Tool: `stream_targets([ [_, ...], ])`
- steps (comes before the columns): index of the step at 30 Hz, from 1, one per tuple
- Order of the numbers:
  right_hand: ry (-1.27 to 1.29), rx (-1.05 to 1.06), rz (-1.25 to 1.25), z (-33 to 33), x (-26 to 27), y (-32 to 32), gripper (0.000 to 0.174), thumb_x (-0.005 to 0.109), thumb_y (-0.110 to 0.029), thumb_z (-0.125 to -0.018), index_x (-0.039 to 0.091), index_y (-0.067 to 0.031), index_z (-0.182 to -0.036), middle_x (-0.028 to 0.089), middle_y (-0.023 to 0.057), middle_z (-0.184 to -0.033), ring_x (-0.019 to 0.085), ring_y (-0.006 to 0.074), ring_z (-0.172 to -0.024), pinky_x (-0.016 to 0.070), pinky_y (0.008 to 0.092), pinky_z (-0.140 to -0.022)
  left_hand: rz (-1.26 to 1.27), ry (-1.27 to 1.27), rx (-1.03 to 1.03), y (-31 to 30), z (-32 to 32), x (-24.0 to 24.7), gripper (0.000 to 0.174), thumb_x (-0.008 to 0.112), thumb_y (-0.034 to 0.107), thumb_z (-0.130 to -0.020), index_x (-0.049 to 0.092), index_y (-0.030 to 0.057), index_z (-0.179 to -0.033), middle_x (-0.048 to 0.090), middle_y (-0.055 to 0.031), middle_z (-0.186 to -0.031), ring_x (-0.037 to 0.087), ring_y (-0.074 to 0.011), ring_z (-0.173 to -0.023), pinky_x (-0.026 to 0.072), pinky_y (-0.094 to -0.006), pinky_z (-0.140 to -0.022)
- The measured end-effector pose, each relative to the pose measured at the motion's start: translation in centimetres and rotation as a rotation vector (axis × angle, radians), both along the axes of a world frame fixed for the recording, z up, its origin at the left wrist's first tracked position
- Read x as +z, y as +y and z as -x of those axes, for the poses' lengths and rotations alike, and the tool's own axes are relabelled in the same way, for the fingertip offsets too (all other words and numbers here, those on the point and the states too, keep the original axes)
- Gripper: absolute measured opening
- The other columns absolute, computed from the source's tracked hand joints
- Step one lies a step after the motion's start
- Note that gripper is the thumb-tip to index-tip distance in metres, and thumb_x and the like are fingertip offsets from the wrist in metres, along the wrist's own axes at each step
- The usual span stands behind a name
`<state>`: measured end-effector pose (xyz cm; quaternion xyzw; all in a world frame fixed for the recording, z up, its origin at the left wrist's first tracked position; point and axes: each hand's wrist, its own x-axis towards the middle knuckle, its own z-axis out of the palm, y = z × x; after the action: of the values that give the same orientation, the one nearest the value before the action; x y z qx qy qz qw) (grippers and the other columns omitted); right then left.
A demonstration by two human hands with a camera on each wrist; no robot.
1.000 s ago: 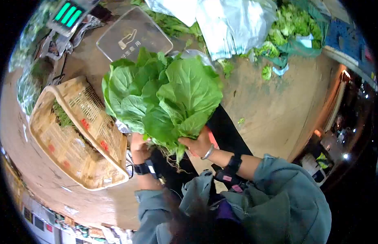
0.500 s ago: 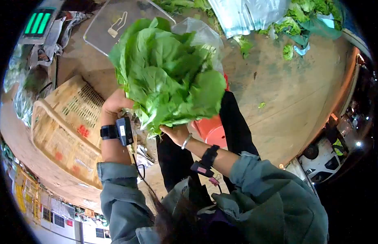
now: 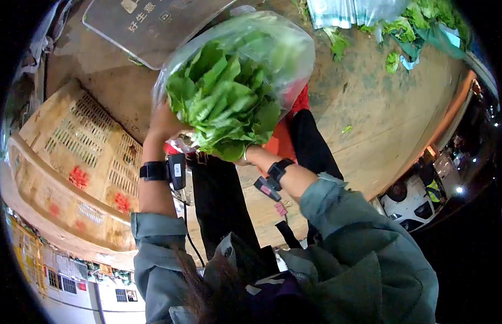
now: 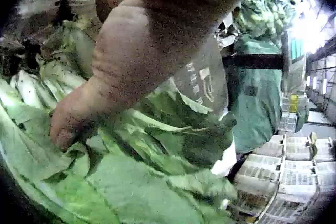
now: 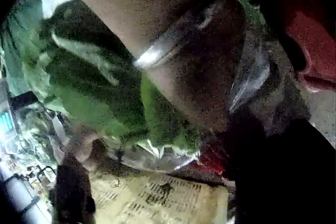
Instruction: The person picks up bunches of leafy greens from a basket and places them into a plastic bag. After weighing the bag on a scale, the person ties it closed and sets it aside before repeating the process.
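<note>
A bunch of leafy greens (image 3: 224, 102), blurred in part, lies within the spread of a clear plastic bag (image 3: 294, 48) in the head view. At the bunch's left side, by the root ends, my left hand (image 3: 169, 123) grips it; the left wrist view has this hand (image 4: 105, 77) with bent fingers pressed among the leaves (image 4: 142, 187). From below, my right hand (image 3: 244, 155) holds the bunch's lower edge, its fingers mostly hidden by leaves. In the right wrist view the right hand (image 5: 194, 87) is dark, beside leaves (image 5: 89, 87) and clear plastic (image 5: 254, 77).
A wicker-coloured plastic basket (image 3: 94, 135) stands at the left, and a clear lid-like tray (image 3: 154, 27) lies above it. Behind the bag is something red (image 3: 280, 141). Loose greens (image 3: 413, 21) and plastic bags (image 3: 345, 12) are at the upper right. A white vehicle (image 3: 407, 202) is farther right.
The clear bag, earlier behind the greens, now spreads around them. Both hands have stayed at the bunch, which has tipped with its root ends to the left. The view has shifted.
</note>
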<state>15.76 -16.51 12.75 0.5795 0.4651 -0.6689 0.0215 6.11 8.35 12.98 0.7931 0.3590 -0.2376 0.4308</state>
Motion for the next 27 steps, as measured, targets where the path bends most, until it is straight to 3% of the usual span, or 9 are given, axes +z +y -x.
stream_targets([
  [8,-0.447,0.414,0.322,-6.1,5.2,3.0,0.037,0.048,-0.027,-0.080,0.053,-0.0154,-0.114,0.051,0.0026,-0.118,0.051,0.0226,-0.103,0.0409,0.0380,-0.084,-0.022,-0.243,0.117,-1.9,-3.0,7.8,0.101,0.070,0.014,-0.051,0.013,0.0106,-0.135,0.017,-0.0228,-0.135,0.020,-0.0397,-0.123,0.0204,-0.0475,-0.100],
  [13,-0.459,0.261,0.234,-4.8,6.0,3.9,0.024,0.049,-0.023,-0.081,0.062,-0.0172,-0.101,0.059,-0.0006,-0.106,0.054,0.0178,-0.099,0.0438,0.0347,-0.077,-0.060,-0.189,0.017,-7.0,-4.4,8.8,0.118,0.080,0.042,-0.035,0.020,0.0194,-0.134,0.007,-0.0148,-0.140,0.002,-0.0384,-0.128,0.0097,-0.0656,-0.092],
  [14,-0.294,0.556,0.194,-6.9,9.0,6.5,0.034,0.049,-0.025,-0.076,0.059,-0.0095,-0.104,0.055,0.0118,-0.111,0.051,0.0264,-0.104,0.0397,0.0380,-0.085,-0.165,-0.160,0.014,-7.8,-4.2,7.8,0.113,0.080,0.042,-0.037,0.023,0.0196,-0.133,0.008,-0.0145,-0.140,0.003,-0.0378,-0.128,0.0101,-0.0654,-0.092],
  [17,-0.401,0.745,0.357,-9.2,9.8,7.2,0.030,0.051,-0.026,-0.075,0.064,-0.0084,-0.095,0.058,0.0135,-0.104,0.053,0.0260,-0.100,0.0420,0.0384,-0.081,-0.366,-0.159,0.064,-8.7,-4.0,4.9,0.101,0.078,0.041,-0.043,0.030,0.0218,-0.130,0.013,-0.0124,-0.140,0.007,-0.0359,-0.128,0.0110,-0.0650,-0.092],
  [19,-0.594,0.722,0.249,-13.3,10.0,6.2,0.031,0.052,-0.029,-0.073,0.065,-0.0076,-0.091,0.059,0.0146,-0.098,0.055,0.0256,-0.096,0.0427,0.0385,-0.080,-0.443,-0.172,0.064,-8.1,-4.4,4.2,0.100,0.078,0.042,-0.043,0.032,0.0250,-0.129,0.015,-0.0096,-0.140,0.010,-0.0353,-0.128,0.0105,-0.0644,-0.092],
  [20,-0.916,0.300,-0.081,-16.2,7.4,2.0,0.035,0.056,-0.032,-0.069,0.064,-0.0041,-0.089,0.060,0.0146,-0.094,0.056,0.0264,-0.092,0.0440,0.0376,-0.078,-0.442,-0.184,0.069,-8.0,-4.4,4.0,0.097,0.076,0.043,-0.043,0.032,0.0289,-0.128,0.017,-0.0071,-0.140,0.012,-0.0345,-0.128,0.0096,-0.0636,-0.093],
  [21,-1.054,0.079,0.069,-19.3,9.7,4.2,0.040,0.062,-0.033,-0.065,0.061,-0.0004,-0.088,0.060,0.0170,-0.094,0.056,0.0285,-0.091,0.0452,0.0354,-0.076,-0.444,-0.182,0.079,-8.3,-3.8,3.9,0.097,0.076,0.043,-0.043,0.032,0.0289,-0.128,0.017,-0.0071,-0.140,0.012,-0.0345,-0.128,0.0096,-0.0636,-0.093],
  [22,-0.759,0.242,0.331,-22.5,15.2,10.1,0.049,0.066,-0.032,-0.062,0.056,0.0026,-0.095,0.057,0.0207,-0.095,0.056,0.0306,-0.090,0.0452,0.0372,-0.076,-0.499,-0.152,-0.013,-8.8,-3.1,3.4,0.096,0.076,0.043,-0.044,0.032,0.0303,-0.128,0.017,-0.0068,-0.140,0.012,-0.0342,-0.128,0.0093,-0.0634,-0.094],
  [27,-0.745,-0.077,-0.510,-24.4,19.3,9.6,0.064,0.062,-0.023,-0.069,0.034,0.0038,-0.120,0.051,0.0257,-0.107,0.052,0.0318,-0.100,0.0439,0.0355,-0.080,-0.756,-0.001,-0.253,-11.3,-4.6,2.8,0.092,0.075,0.036,-0.051,0.027,0.0360,-0.130,0.018,-0.0069,-0.139,0.018,-0.0374,-0.126,0.0090,-0.0650,-0.094],
])
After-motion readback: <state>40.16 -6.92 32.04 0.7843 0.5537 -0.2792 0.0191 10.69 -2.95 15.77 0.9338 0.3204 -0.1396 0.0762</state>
